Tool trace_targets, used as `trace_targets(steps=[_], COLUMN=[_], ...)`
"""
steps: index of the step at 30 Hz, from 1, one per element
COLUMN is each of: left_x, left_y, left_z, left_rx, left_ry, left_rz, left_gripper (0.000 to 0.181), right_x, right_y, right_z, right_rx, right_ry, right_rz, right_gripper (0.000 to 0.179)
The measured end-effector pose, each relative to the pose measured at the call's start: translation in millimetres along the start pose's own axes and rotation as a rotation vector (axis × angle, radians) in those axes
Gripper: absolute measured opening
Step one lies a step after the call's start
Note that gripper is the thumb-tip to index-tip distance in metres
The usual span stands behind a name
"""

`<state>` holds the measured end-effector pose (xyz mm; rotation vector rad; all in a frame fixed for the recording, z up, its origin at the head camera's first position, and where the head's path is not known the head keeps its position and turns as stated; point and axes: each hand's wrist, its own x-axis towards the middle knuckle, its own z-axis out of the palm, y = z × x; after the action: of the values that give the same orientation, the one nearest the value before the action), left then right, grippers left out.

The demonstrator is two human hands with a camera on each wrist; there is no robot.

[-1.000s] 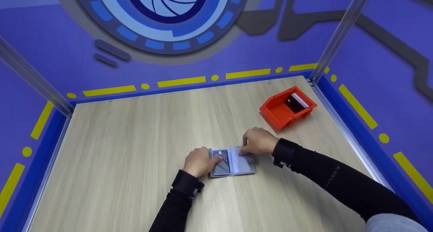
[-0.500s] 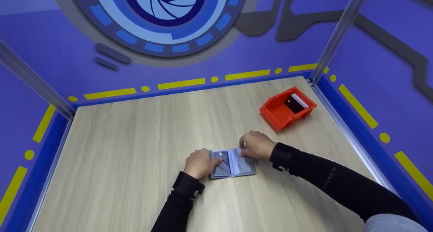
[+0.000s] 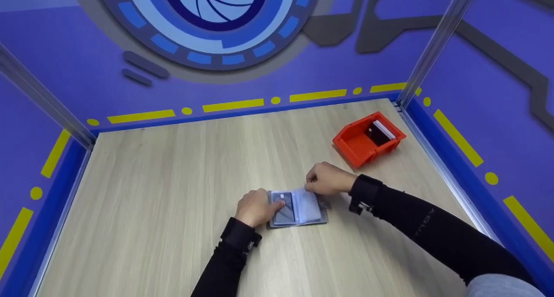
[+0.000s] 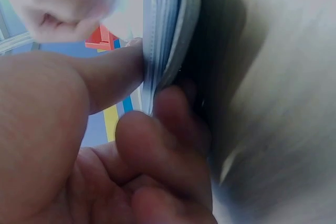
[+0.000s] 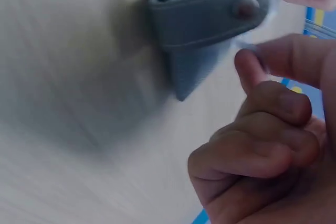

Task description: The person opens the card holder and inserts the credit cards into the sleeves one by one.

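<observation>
A grey card holder lies spread on the table, with clear plastic sleeves inside. My left hand grips its left side, thumb on top over a dark card in a sleeve and fingers curled underneath. In the left wrist view, the stacked sleeves show edge-on between thumb and fingers. At the upper right of the holder, my right hand pinches the corner of a clear sleeve between thumb and index finger. The holder's strap, with a metal snap, sticks out beside that hand.
Beyond the right hand stands an orange-red bin with dark and white cards leaning at its back. Blue-purple panels border the wooden table at the back and both sides.
My right hand has shifted slightly at the holder's top right, and the sleeve there now sits a little away from the right cover edge. The left hand stays in place.
</observation>
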<state>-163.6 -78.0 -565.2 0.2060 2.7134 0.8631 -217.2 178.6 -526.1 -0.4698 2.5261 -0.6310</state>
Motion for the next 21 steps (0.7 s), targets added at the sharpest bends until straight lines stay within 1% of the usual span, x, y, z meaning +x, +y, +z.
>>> trace_targets(steps=[4,6,9,12,16,19,21], left_x=[0.6,1.3,3.4,4.6,3.0,0.5,-1.1], left_y=[0.6,1.2,3.1,3.4,2.5,1.0,-0.9], left_z=[0.0,-0.2,-0.8,-0.2,0.0,-3.0,-7.0], left_rx=[0.010,0.018,0.028,0.042,0.051,0.046,0.049], left_ry=[0.000,0.003,-0.003,-0.008,-0.018,-0.033,-0.027], left_rz=[0.012,0.021,0.035,0.049,0.062,0.060,0.055], left_gripper=[0.058,0.058,0.056,0.052,0.047,0.043,0.038], right_x=[5.0,10.2,19.2,27.4,34.3,37.8,40.4], right_y=[-14,-22,-33,-42,-50,-56,-61], right_z=[1,6,15,25,35,40,42], right_rx=[0.111,0.162,0.210,0.194,0.119,0.080,0.070], right_ry=[0.017,0.023,0.045,0.050,0.037,0.038,0.045], right_rz=[-0.002,-0.002,-0.004,-0.005,0.006,0.032,0.049], right_gripper=[0.030,0.033,0.036,0.037,0.040,0.044,0.045])
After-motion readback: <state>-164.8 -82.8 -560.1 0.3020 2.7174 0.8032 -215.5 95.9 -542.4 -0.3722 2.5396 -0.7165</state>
